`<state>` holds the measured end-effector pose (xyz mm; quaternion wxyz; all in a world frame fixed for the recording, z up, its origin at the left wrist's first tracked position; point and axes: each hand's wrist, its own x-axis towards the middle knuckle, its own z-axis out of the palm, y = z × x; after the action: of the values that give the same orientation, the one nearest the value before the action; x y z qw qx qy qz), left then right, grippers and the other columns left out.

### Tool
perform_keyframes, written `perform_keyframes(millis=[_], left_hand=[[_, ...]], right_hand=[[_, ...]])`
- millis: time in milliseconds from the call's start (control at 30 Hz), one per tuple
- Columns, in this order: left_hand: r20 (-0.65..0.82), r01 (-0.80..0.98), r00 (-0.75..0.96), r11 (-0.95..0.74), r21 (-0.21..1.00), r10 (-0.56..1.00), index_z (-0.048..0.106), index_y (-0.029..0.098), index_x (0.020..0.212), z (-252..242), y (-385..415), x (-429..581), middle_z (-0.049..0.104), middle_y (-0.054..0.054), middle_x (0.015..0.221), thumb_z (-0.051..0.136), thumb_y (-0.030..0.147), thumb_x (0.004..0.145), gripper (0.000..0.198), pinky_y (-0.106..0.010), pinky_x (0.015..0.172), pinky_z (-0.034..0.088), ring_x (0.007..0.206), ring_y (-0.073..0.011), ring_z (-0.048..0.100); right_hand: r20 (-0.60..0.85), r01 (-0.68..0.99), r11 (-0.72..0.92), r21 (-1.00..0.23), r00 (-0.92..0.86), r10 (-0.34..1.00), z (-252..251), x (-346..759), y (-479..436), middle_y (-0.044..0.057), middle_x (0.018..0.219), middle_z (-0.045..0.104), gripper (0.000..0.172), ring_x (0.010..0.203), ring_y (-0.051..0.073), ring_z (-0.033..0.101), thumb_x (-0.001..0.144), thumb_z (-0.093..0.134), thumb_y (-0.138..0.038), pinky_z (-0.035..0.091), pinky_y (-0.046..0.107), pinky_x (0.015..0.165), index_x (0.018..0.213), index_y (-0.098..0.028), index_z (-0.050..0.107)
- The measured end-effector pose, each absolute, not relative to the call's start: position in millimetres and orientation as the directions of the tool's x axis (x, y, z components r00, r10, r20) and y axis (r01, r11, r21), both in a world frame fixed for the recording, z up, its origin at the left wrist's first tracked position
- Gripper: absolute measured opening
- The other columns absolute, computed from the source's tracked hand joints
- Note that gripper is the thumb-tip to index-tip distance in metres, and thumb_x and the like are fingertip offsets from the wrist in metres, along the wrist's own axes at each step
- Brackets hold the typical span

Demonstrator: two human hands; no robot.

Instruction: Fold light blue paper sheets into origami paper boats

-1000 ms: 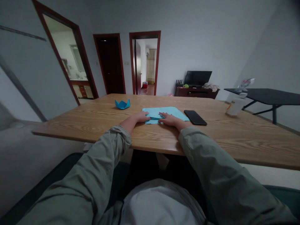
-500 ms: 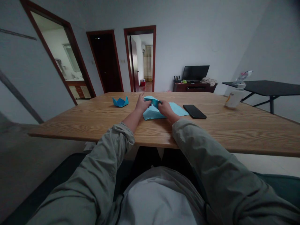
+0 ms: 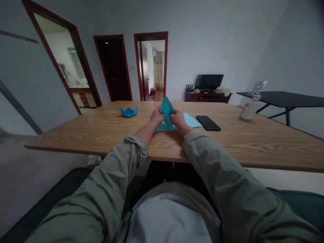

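Between my two hands stands a folded piece of light blue paper (image 3: 167, 109), its pointed tip upward. My left hand (image 3: 157, 117) grips its left edge with fingers closed. On the other side, my right hand (image 3: 178, 118) pinches the right edge, thumb toward me. Beneath the hands a sheet of pale blue paper (image 3: 191, 120) lies flat, partly covered by them. A folded darker blue paper boat (image 3: 129, 112) rests on the table to the left, apart from both hands.
A black phone (image 3: 208, 123) lies on the wooden table (image 3: 101, 130), right of the paper sheet. Farther right stands a whitish bottle or container (image 3: 249, 108). Beyond the table are a black folding table (image 3: 286, 98) and a television (image 3: 209, 82) on a dark cabinet.
The folded paper went from a low, flat strip to an upright pointed shape. Both hands turned with it, and the fingers still hold its sides. The view tilted slightly.
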<state>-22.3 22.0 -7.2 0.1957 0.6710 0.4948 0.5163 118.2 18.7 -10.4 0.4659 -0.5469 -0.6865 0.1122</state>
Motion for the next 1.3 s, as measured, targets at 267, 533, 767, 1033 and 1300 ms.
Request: perform_keyframes(millis=[267,533,767,1033,1300], left_hand=[[0.236,0.105,-0.073,-0.228,0.968,0.969,0.069,0.012,0.112,0,24,-34,0.073,-0.009,0.102,0.047,0.005,0.070,0.048,-0.027,0.075,0.056,0.082,-0.0145,0.067],[-0.035,-0.072,0.324,0.062,0.995,0.945,0.063,0.018,0.117,16,-2,-47,0.068,-0.008,0.099,0.049,0.032,0.083,0.040,-0.033,0.066,0.058,0.075,-0.0173,0.066],[0.175,0.048,0.134,-0.183,0.982,0.975,0.047,0.025,0.132,5,4,-45,0.064,-0.001,0.093,0.065,0.013,0.072,0.064,-0.017,0.050,0.044,0.059,-0.0067,0.055],[0.297,-0.109,0.151,-0.283,0.953,0.943,0.039,0.028,0.142,-1,14,-53,0.064,0.002,0.083,0.078,0.019,0.065,0.087,-0.020,0.055,0.048,0.061,-0.0088,0.060],[0.132,-0.173,0.284,-0.085,0.981,0.950,0.062,0.015,0.100,-5,15,-47,0.070,-0.004,0.083,0.087,0.025,0.060,0.048,-0.025,0.063,0.053,0.067,-0.0135,0.066]], right_hand=[[0.307,0.379,0.300,-0.876,-0.042,0.951,-12,156,20,0.005,0.112,0.070,0.055,0.073,0.012,0.064,0.078,0.045,-0.009,0.061,0.029,0.065,0.129,-0.021,0.064],[0.336,0.362,0.362,-0.859,-0.134,0.932,-7,167,7,0.006,0.112,0.071,0.055,0.074,0.014,0.063,0.071,0.046,-0.006,0.061,0.031,0.069,0.118,-0.018,0.071],[0.162,0.158,0.197,-0.968,-0.208,0.965,2,163,-4,0.006,0.103,0.069,0.060,0.080,0.017,0.068,0.084,0.045,-0.021,0.060,0.032,0.072,0.144,-0.024,0.041],[0.122,-0.118,0.098,-0.988,-0.215,0.969,-4,161,1,0.000,0.077,0.066,0.022,0.062,0.010,0.063,0.081,0.068,-0.020,0.054,0.019,0.057,0.100,-0.020,0.057],[0.144,-0.194,0.110,-0.975,-0.170,0.975,-3,161,3,-0.002,0.073,0.068,0.017,0.057,0.008,0.062,0.080,0.068,-0.012,0.054,0.018,0.056,0.092,-0.019,0.059]])
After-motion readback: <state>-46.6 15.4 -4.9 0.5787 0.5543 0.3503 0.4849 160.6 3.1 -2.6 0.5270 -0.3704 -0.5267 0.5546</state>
